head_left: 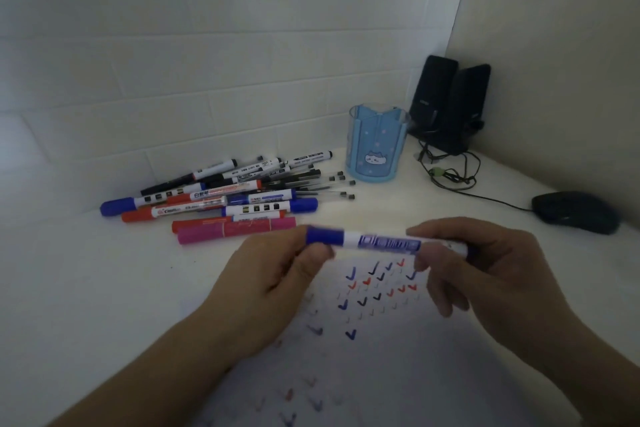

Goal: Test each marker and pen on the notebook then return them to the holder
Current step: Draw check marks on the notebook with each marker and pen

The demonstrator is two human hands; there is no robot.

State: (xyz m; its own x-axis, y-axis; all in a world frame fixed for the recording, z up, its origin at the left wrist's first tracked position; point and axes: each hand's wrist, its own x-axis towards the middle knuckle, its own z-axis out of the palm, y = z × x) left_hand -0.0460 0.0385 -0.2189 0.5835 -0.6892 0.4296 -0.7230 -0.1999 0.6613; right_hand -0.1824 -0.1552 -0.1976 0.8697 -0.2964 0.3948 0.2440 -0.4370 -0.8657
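Where the notebook (363,350) lies nearest, tick-marked in blue, red and black, one blue-capped white marker (381,242) is held level above it: left hand (273,284) pinching the cap, right hand (485,274) gripping the barrel. Beyond the notebook: a heap of markers and pens (228,194), too overlapped to count; one blue holder (375,146); two black speakers (450,104).

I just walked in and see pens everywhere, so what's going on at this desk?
A person is trying out pens. Both hands hold a blue-capped white marker level above a white notebook page already covered in blue, red and black ticks: the left hand pinches the cap end, the right hand the barrel. A pile of markers and pens lies on the desk, and the light blue cat-print holder looks empty.
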